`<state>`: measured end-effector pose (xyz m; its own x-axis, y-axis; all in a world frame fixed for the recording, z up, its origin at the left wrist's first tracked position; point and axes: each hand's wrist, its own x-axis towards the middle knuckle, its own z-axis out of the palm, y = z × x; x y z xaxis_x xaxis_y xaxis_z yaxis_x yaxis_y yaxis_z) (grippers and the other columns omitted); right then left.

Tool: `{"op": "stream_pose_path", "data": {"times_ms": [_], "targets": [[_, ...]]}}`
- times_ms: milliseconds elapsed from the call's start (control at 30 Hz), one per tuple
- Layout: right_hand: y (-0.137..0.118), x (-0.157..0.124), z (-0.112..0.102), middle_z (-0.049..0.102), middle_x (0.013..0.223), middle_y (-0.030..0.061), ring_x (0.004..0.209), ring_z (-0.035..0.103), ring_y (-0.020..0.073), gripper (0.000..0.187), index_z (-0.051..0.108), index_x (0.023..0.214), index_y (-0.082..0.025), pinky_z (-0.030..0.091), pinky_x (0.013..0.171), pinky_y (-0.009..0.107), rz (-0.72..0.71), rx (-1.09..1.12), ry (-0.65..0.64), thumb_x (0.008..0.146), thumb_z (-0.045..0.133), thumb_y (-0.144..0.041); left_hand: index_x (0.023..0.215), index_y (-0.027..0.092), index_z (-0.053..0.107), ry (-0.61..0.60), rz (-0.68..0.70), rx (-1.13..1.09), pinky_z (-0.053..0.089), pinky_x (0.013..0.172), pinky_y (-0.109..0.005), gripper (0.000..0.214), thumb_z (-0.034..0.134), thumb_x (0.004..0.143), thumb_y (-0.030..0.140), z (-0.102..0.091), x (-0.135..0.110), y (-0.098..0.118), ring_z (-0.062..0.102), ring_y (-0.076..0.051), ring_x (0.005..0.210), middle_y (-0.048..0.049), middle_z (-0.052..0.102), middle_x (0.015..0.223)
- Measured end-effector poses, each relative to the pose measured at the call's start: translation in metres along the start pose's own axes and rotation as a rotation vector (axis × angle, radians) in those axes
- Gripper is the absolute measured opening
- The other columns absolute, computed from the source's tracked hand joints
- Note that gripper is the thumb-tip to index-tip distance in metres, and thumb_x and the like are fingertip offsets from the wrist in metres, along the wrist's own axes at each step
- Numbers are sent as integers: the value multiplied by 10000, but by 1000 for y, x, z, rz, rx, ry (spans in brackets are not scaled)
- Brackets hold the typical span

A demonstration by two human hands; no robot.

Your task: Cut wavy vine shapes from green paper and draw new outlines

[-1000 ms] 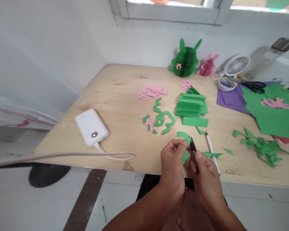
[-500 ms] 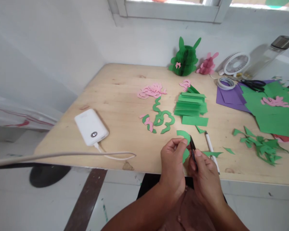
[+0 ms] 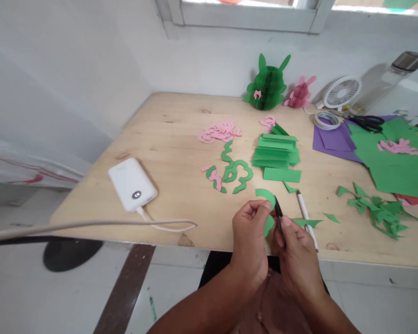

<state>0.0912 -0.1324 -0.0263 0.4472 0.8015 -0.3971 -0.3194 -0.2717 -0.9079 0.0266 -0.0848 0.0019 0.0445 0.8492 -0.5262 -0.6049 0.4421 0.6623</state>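
Head view: a curvy green paper piece (image 3: 265, 194) is by the front edge of the light wood table (image 3: 160, 157), pinched btwn thumb & fingers of the L hand (image 3: 250, 234). R hand (image 3: 297, 245) is wrapped round black pointy scissors (image 3: 278, 213), blades right beside the paper; can't tell if they touch. White pen (image 3: 302, 206) lies just right. Farther back: folded green paper strips (image 3: 273, 157), then a big green paper bunny (image 3: 269, 90) w/ a small pink paper bunny (image 3: 299, 96) nr the wall.

Brown top (image 3: 282, 306) (small buttons (image 3: 259, 316) down front); forearms (image 3: 202, 301) bare.
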Motion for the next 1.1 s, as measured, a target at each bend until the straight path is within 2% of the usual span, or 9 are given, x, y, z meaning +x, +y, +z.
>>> {"op": "stream_pose_path", "data": {"times_ms": [233, 400, 500, 767, 933, 1100], "targets": [[1, 0, 0, 295, 499, -71, 464, 205, 84, 474, 423, 556, -200, 154, 415, 238, -1, 13, -10, 783, 640, -554, 622, 160, 566, -22, -23, -20, 387, 576, -202, 172, 722, 626, 232, -1, -1, 3, 474, -77, 564, 30, 530, 605], [-2, -1, 2, 317, 498, -76, 448, 216, 82, 391, 586, 690, -177, 155, 396, 230, 25, 90, 24, 768, 654, -554, 647, 157, 562, -49, -34, -46, 425, 616, -224, 164, 710, 652, 228, -1, -3, 6, 552, -100, 589, 13, 590, 614], [-6, -2, 2, 344, 511, -74, 447, 223, 76, 363, 631, 766, -172, 165, 395, 220, 52, 165, 6, 776, 659, -533, 654, 156, 569, -87, -23, -24, 450, 670, -258, 152, 694, 680, 237, -2, -2, 7, 590, -122, 614, 2, 610, 612], [-18, 4, -9, 370, 522, -63, 435, 234, 65, 385, 663, 797, -149, 173, 398, 213, -16, 149, -23, 790, 640, -533, 657, 155, 597, -82, -40, 30, 441, 700, -267, 176, 735, 629, 260, -8, 1, 9, 583, -116, 607, 15, 595, 612], [-25, 12, -14, 334, 510, -82, 446, 202, 58, 335, 667, 813, -144, 140, 402, 209, -45, 77, -65, 718, 745, -456, 614, 152, 614, -212, -35, 160, 419, 651, -247, 149, 714, 653, 255, -13, 1, 12, 543, -109, 579, -3, 606, 595], [-28, 19, -16, 401, 539, -75, 457, 235, 47, 301, 603, 704, -159, 166, 409, 206, -41, 9, -95, 638, 827, -350, 599, 140, 627, -376, -58, 284, 420, 609, -236, 130, 711, 651, 226, -17, 0, 19, 519, -96, 535, -1, 594, 583]]}}
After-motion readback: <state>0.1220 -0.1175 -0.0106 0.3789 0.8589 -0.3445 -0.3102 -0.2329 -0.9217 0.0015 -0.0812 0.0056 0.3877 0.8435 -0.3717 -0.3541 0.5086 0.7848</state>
